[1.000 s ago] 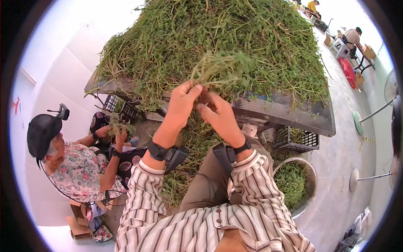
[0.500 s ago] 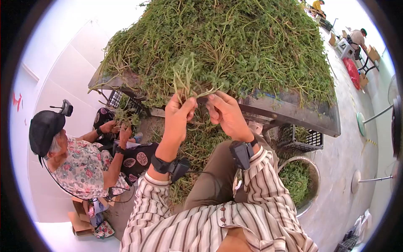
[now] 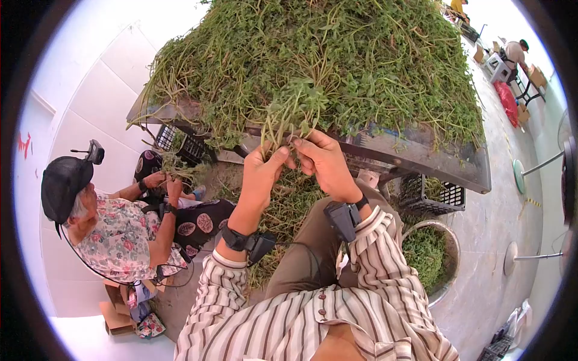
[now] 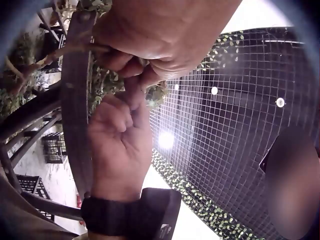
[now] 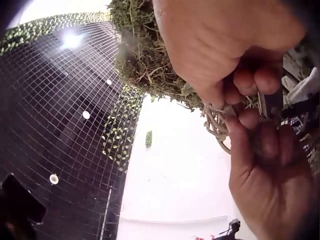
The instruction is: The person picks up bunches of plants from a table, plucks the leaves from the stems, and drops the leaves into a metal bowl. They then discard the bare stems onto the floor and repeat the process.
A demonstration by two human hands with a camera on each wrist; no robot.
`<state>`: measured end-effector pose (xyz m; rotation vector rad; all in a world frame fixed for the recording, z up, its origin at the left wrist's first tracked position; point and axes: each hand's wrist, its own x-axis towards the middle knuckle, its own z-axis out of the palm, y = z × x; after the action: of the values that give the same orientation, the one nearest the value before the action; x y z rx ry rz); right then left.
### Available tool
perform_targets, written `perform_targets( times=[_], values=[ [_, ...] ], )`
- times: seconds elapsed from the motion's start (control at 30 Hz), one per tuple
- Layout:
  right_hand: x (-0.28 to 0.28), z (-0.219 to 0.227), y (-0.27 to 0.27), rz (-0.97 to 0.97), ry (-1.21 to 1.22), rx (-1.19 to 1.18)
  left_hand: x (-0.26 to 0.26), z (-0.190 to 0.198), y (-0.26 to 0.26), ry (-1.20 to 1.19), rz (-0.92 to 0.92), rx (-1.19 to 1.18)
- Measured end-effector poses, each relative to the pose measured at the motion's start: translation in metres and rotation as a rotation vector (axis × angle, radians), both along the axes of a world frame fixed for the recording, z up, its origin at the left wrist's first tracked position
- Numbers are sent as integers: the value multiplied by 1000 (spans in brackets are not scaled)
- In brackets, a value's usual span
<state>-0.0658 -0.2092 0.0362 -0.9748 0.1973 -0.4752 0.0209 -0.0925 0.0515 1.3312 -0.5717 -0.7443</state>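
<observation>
In the head view a small bunch of green stems (image 3: 291, 114) stands up from between both hands, at the front edge of a big heap of greens (image 3: 313, 54). The left hand (image 3: 261, 173) pinches the stems' lower ends between thumb and curled fingers. Beside it the right hand (image 3: 328, 165) pinches stems at the bunch's right side, thumb against forefinger. The fingertips of the two hands nearly meet. In the right wrist view, thin stems (image 5: 216, 127) stick out by the fingertips, and the right hand (image 5: 225, 45) partly covers them.
The dark table (image 3: 421, 157) bears the heap. Below stand black crates (image 3: 442, 197) and a round tub of greens (image 3: 424, 256); loose greens lie on the floor between. A seated person (image 3: 120, 228) in a flowered shirt handles greens at the left. Fans stand at the right.
The right hand has come back in from the right to the bunch beside the left hand. The stems, first leaning right, now stand upright and spread between the hands.
</observation>
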Motion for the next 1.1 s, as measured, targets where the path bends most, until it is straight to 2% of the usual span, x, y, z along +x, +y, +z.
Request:
perform_targets(
  times=[0.07, 0.27, 0.4, 0.47, 0.57, 0.9, 1.1],
  values=[
    [1, -2, 1, 36, -15, 111, 0, -3, 0, -86, 55, -58],
    [-2, 7, 4, 86, 28, 84, -6, 3, 0, -164, 123, -83],
    [1, -3, 3, 37, 4, 156, -4, 2, 2, -186, 157, -51],
    [1, 0, 2, 21, -50, 277, -4, 1, 3, -154, 177, -59],
    [2, -1, 1, 50, -78, 305, -5, 2, 4, -168, 215, -30],
    [-2, 2, 3, 106, -78, 288, -6, 3, 12, -159, 178, -34],
    [-12, -1, -10, 159, -11, 266, -6, 4, 29, -209, 158, 61]
  ],
)
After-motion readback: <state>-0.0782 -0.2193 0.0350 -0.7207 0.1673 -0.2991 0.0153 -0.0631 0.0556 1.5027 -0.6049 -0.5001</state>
